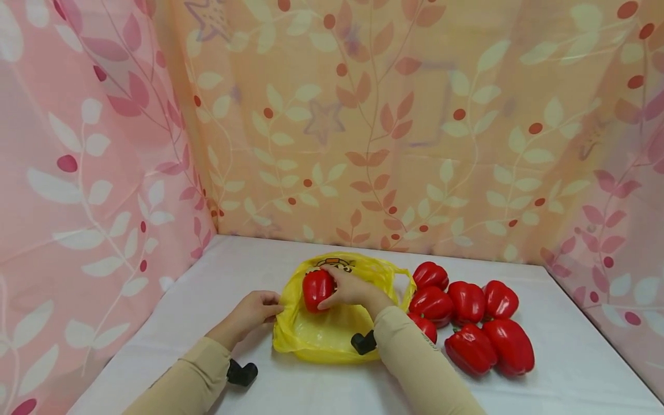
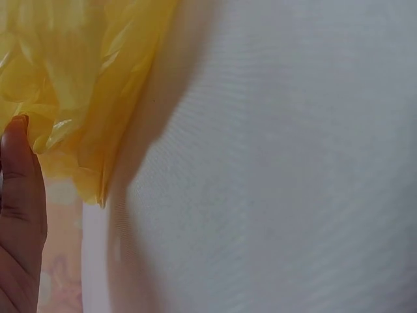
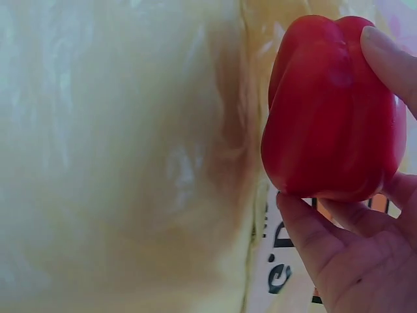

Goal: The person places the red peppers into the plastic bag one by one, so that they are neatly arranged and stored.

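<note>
A yellow plastic bag [image 1: 321,331] lies open on the white table [image 1: 233,265]. My right hand [image 1: 349,286] grips a red bell pepper [image 1: 316,289] over the bag's mouth; the right wrist view shows fingers curled round the pepper [image 3: 332,111] above the bag's pale inside [image 3: 130,163]. My left hand [image 1: 256,308] pinches the bag's left edge. Its thumb [image 2: 19,195] presses on the yellow plastic [image 2: 78,78] in the left wrist view.
Several more red peppers [image 1: 469,314] lie in a cluster on the table right of the bag. Floral curtains [image 1: 363,127] wall the table at the back and on both sides. Black wrist camera mounts [image 1: 241,373] sit under each sleeve.
</note>
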Motion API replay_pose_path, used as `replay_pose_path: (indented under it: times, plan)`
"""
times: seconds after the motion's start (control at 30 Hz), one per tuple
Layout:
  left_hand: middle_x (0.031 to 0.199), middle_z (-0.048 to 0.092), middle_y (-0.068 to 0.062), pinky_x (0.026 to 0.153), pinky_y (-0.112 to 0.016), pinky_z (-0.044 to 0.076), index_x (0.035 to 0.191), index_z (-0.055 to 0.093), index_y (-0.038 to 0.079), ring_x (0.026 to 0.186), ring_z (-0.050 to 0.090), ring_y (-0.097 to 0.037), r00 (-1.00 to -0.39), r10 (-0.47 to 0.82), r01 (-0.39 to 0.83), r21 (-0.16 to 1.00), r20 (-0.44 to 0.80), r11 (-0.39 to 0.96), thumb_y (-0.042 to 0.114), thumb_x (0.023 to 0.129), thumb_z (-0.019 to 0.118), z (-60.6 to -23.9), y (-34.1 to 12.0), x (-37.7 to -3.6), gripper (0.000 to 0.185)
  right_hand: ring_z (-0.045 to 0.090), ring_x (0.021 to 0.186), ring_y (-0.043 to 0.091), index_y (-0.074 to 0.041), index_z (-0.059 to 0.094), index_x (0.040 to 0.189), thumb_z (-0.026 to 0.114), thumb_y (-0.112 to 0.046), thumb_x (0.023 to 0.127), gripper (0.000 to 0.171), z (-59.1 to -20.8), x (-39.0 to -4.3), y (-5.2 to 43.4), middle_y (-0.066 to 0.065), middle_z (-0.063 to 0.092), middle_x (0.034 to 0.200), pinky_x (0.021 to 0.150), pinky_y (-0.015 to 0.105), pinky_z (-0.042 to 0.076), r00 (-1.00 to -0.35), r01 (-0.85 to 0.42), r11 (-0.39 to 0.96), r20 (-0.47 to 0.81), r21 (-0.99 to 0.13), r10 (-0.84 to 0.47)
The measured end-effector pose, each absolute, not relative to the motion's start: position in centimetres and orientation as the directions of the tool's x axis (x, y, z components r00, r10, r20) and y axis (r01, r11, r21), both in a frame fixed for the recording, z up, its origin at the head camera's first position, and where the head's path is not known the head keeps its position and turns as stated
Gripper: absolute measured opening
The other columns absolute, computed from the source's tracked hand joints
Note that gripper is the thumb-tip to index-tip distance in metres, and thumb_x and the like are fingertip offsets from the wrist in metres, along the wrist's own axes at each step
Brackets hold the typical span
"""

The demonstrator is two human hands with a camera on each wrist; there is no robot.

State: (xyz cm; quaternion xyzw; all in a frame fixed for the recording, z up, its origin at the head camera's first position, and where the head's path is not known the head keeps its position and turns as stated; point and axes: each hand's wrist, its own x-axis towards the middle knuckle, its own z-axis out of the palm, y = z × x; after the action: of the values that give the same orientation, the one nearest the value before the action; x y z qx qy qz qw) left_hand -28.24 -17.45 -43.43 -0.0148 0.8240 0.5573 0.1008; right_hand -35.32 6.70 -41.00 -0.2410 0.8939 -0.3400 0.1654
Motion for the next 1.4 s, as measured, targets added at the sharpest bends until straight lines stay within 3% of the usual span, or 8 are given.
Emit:
replay_pose_path:
  times: [0.63,1.4]
  plan:
    - [0.085,0.062,-0.004,0.068,-0.030,0.051,0.092,0.066,0.005,0.072,0.054,-0.018,-0.979,0.081,-0.141,0.914,-0.185,0.380,0.008,0.086,0.062,-43.6,-17.3,-28.5,0.008,0.041,0.120,0.025,-0.016,0.024,0.143,0.082,-0.036,0.065,0.099,-42.9,-35.7,5.8,0.007,0.041,0.136,0.099,0.044,0.036,-0.858,-0.287,0.627,-0.096,-0.724,-0.505]
    - [0.079,0.060,-0.005,0.058,-0.028,0.046,0.091,0.064,0.003,0.066,0.052,-0.019,-0.976,0.129,-0.121,0.924,-0.178,0.363,0.010,0.086,0.062,-43.9,-17.8,-28.4,0.009,0.042,0.122,0.026,-0.011,0.021,0.145,0.079,-0.026,0.070,0.096,-42.7,-35.1,5.2,0.010,0.041,0.137,0.100,0.042,0.035,-0.876,-0.234,0.620,-0.114,-0.749,-0.468]
